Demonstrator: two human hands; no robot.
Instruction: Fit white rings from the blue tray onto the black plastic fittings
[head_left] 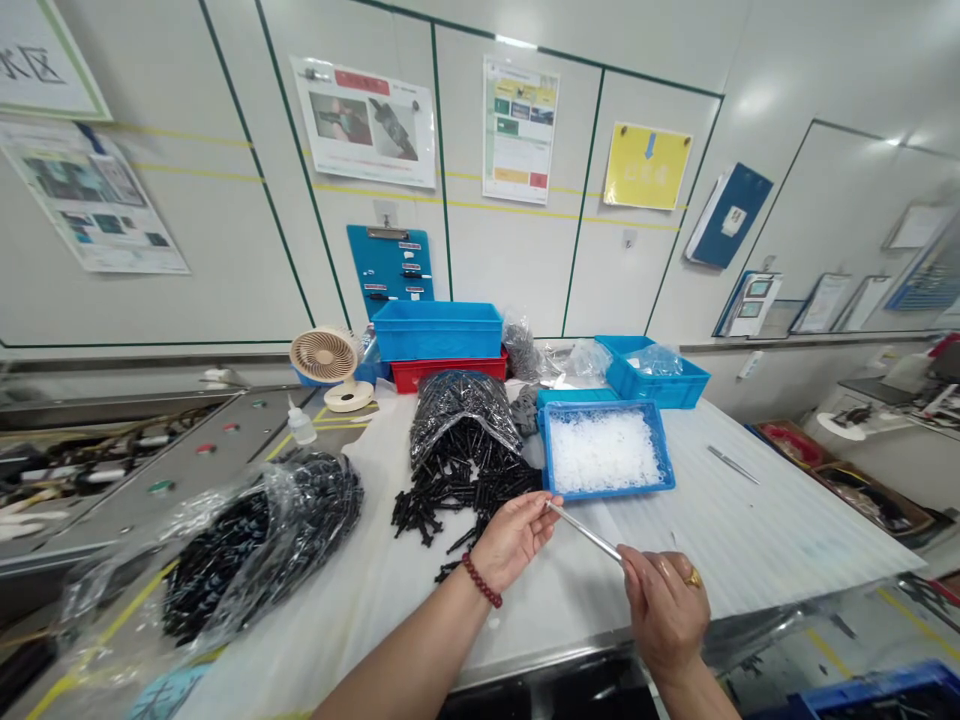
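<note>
My right hand (669,608) is closed around a slim silver metal rod-like tool (589,532), which points up and to the left. At its far tip, the thumb and fingers of my left hand (516,535) are pinched together. Whatever they pinch is too small to make out. Just beyond my hands, a blue tray (670,460) holds many small white translucent pieces (604,450). Left of it, slim black plastic parts (427,500) spill from a clear plastic bag (465,400) onto the white-covered table (750,540).
A second bag of black parts (262,540) lies at left, near a small bottle (301,425) and a beige fan (330,365). Tweezers (733,464) lie at right. Behind stand a blue bin (439,332) on a red bin (450,374) and another blue bin (660,390).
</note>
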